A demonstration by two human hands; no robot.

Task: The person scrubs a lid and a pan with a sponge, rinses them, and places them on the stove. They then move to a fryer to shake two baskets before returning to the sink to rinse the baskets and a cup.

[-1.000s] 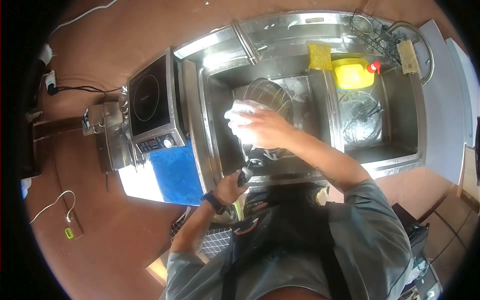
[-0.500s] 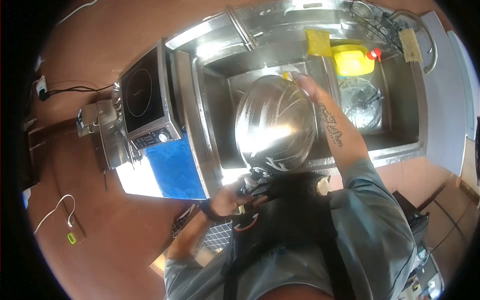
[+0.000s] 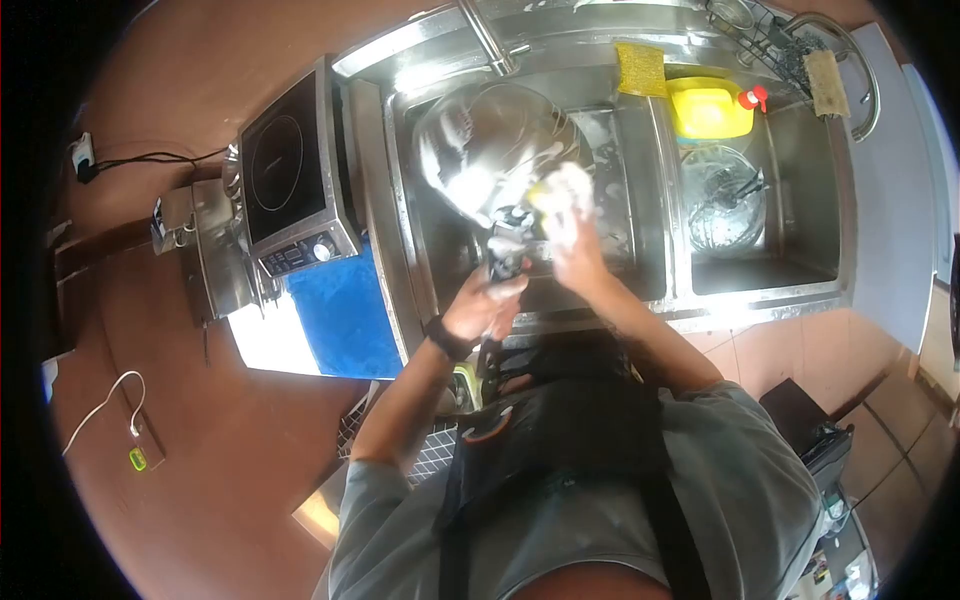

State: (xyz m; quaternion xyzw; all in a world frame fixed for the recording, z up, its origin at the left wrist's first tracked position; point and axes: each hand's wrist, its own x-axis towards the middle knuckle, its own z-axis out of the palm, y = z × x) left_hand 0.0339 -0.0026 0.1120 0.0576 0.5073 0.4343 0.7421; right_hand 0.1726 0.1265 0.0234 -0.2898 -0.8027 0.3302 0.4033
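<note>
A large shiny metal wok [image 3: 490,135], streaked with suds, is tilted in the left sink basin [image 3: 425,240], its handle toward me. My left hand [image 3: 487,302] is wrapped round the dark handle [image 3: 505,262]. Near where handle and wok join, my right hand [image 3: 570,232] is closed on a yellow sponge [image 3: 543,196] covered in white foam. That hand is blurred by motion, and its fingers are partly hidden by lather. Whether the sponge touches the wok at this instant is hard to tell.
A faucet [image 3: 488,40] reaches over the left basin. The divider carries a yellow scouring pad [image 3: 640,70]; a yellow bottle [image 3: 708,108] with a red cap stands beside it. In the right basin lies a clear round bowl or lid [image 3: 715,205]. An induction cooker [image 3: 290,170] is at left.
The wok has moved up and left in the basin, and my left hand has risen with its handle. My right hand has come from the wok's far rim down to near the handle.
</note>
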